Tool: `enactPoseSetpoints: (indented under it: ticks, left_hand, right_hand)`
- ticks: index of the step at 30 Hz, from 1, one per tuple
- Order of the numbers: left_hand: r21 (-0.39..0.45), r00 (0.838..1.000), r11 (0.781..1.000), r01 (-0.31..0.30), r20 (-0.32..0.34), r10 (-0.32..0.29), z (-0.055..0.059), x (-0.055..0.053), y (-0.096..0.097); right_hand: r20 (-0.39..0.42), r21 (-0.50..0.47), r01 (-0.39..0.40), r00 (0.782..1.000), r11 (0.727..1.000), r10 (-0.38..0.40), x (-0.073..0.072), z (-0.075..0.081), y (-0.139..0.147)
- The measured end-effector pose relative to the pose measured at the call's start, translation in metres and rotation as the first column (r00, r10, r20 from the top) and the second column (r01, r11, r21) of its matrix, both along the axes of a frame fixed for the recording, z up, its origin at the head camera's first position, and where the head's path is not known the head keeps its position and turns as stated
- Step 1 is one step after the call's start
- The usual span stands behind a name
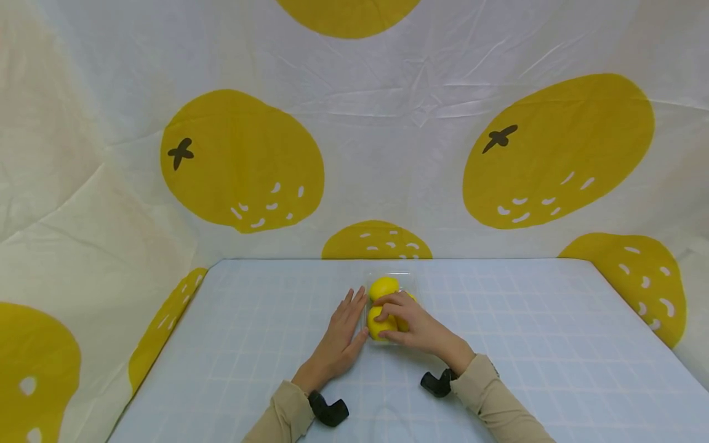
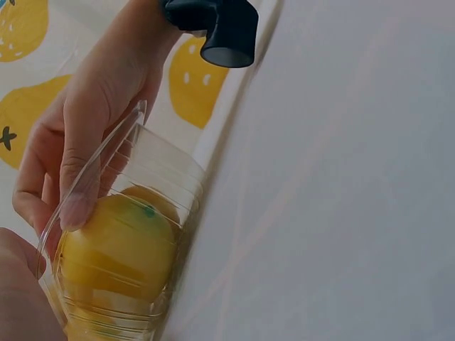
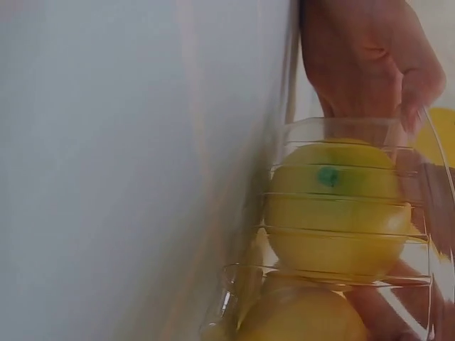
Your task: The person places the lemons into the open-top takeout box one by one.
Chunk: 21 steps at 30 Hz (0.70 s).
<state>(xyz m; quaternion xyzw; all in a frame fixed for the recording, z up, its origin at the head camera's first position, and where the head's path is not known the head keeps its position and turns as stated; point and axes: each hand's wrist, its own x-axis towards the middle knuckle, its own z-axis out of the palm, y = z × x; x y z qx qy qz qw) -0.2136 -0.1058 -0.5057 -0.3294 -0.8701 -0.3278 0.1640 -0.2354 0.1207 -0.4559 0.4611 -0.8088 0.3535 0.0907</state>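
Observation:
A clear plastic container (image 1: 390,273) holds several yellow lemons. One lemon (image 1: 384,287) lies at its far left and another lemon (image 1: 377,326) at its near left. My right hand (image 1: 412,323) reaches in from the right and holds the near-left lemon between thumb and curled fingers; its thumb also shows on the lemon (image 2: 117,249) in the left wrist view. Against the container's left wall rests my left hand (image 1: 338,338), fingers straight. The right wrist view shows the left hand (image 3: 370,57) at the container's rim, beside a lemon (image 3: 334,213) with a green tip. My right hand partly covers the right-hand lemons.
The container stands on a table with a pale blue checked cloth (image 1: 266,344), near the back edge. Behind and to the left hangs a white curtain (image 1: 388,154) printed with large yellow fruit. Black cameras (image 1: 329,411) sit on both wrists.

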Motion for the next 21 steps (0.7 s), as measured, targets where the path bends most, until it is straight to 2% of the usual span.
enactPoseSetpoints:
  ticks: [10, 21]
  left_hand:
    - [0.001, 1.000, 1.000, 0.002, 0.017, -0.002, 0.0011, -0.0002, -0.0007]
    - [0.008, 1.000, 1.000, 0.003, 0.014, -0.004, -0.0001, 0.0005, -0.0007]
  right_hand:
    - [-0.072, 0.005, 0.058, 0.996, 0.998, -0.057, 0.0005, 0.0013, -0.0004]
    - [-0.041, 0.010, 0.056, 0.998, 0.998, -0.055, -0.0002, -0.0015, 0.0002]
